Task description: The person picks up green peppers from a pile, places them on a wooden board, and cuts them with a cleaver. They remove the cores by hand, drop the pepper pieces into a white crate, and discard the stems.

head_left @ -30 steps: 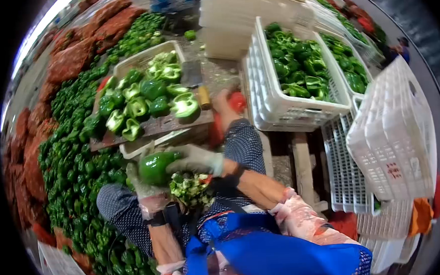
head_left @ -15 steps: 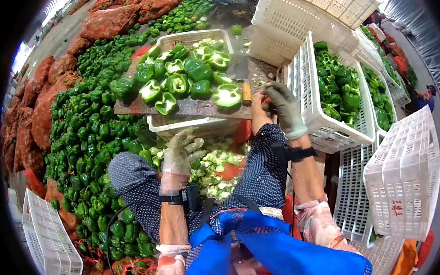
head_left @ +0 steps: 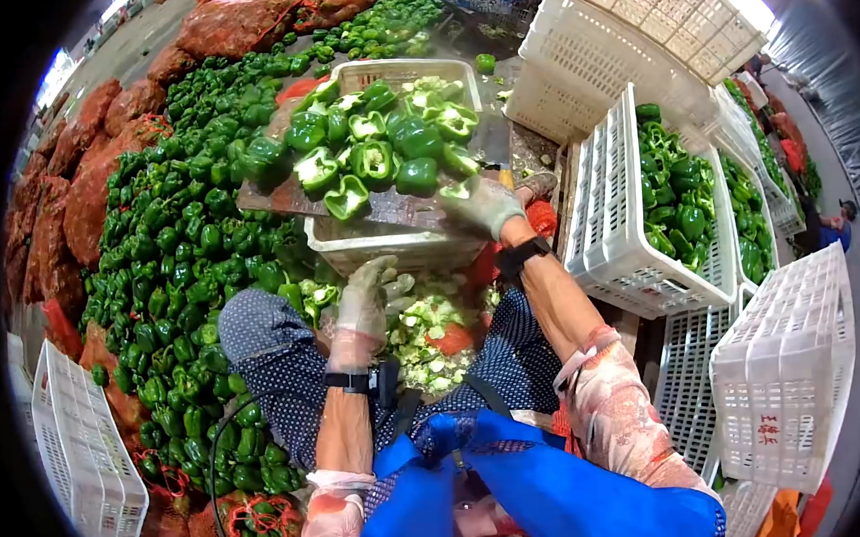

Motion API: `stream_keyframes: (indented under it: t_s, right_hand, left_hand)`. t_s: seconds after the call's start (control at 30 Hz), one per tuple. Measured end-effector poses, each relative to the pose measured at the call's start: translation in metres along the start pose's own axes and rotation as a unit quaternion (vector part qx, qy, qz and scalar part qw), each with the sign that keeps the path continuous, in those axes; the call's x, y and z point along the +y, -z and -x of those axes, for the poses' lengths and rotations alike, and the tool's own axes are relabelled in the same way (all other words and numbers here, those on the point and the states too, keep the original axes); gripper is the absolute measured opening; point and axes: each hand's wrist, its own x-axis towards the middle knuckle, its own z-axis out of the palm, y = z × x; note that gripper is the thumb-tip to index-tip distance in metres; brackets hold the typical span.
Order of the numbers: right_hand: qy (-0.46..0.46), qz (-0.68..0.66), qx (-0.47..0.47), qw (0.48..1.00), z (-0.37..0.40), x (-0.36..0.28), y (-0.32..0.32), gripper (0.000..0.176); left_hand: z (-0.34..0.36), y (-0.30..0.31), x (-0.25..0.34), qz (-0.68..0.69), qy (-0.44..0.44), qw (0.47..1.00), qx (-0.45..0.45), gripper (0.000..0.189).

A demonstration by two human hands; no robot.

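Note:
My right hand (head_left: 488, 207), in a pale glove, is at the right front corner of the board (head_left: 398, 210), its fingers closed over a cut green bell pepper half (head_left: 461, 189) that they mostly hide. Just beyond it is part of a yellow-brown wooden handle (head_left: 505, 179). My left hand (head_left: 366, 299), also gloved, hangs empty with fingers apart, in front of the white crate (head_left: 400, 249) under the board. Several halved bell peppers (head_left: 373, 161) are heaped on the board, in front of a white tub (head_left: 463, 70) holding pale cut pieces.
Whole green peppers (head_left: 168, 282) cover the floor at left, with red mesh sacks (head_left: 119, 173) behind. Pepper scraps (head_left: 432, 341) lie between my knees. At right, a white crate (head_left: 602, 201) holds cut peppers, near stacked crates (head_left: 623, 54) and a tilted crate (head_left: 785, 367).
My right hand has moved left from beside the wooden handle onto the pepper half at the board's corner. The left hand stays low and open. The view has shifted slightly.

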Motion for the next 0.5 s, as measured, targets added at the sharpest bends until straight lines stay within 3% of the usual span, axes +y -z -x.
stream_keyframes:
  t_s: [0.13, 0.23, 0.27, 0.3, 0.37, 0.4, 0.43, 0.5]
  right_hand:
    - [0.004, -0.023, 0.109, 0.994, 0.028, -0.002, -0.008, 0.066]
    - [-0.002, -0.188, -0.006, 0.982, 0.054, -0.01, -0.021, 0.062]
    - [0.027, -0.199, -0.029, 0.979, 0.073, -0.021, -0.033, 0.059]
    - [0.016, -0.182, -0.025, 0.983, 0.09, -0.032, -0.053, 0.056]
    - [0.105, -0.227, 0.017, 0.968, 0.115, -0.044, -0.072, 0.054]
    - [0.09, -0.34, -0.059, 0.934, 0.12, -0.049, -0.067, 0.054]
    - [0.13, -0.358, -0.075, 0.922, 0.125, -0.047, -0.064, 0.055]
    - [0.114, -0.402, -0.114, 0.901, 0.122, -0.047, -0.071, 0.061]
  left_hand:
    - [-0.014, -0.002, -0.022, 0.063, 0.016, 0.997, -0.052, 0.06]
    - [-0.018, -0.009, -0.033, 0.129, 0.051, 0.987, -0.081, 0.068]
    - [-0.021, -0.006, -0.037, 0.181, 0.07, 0.967, -0.164, 0.076]
    - [-0.02, 0.0, -0.048, 0.2, 0.088, 0.967, -0.129, 0.074]
    - [-0.009, -0.003, -0.039, 0.247, 0.126, 0.96, -0.03, 0.068]
    - [0.004, -0.017, -0.015, 0.239, 0.124, 0.963, -0.022, 0.048]
    - [-0.002, 0.004, -0.026, 0.104, 0.023, 0.992, -0.069, 0.057]
    - [0.003, 0.0, -0.013, 0.052, -0.021, 0.995, -0.077, 0.054]
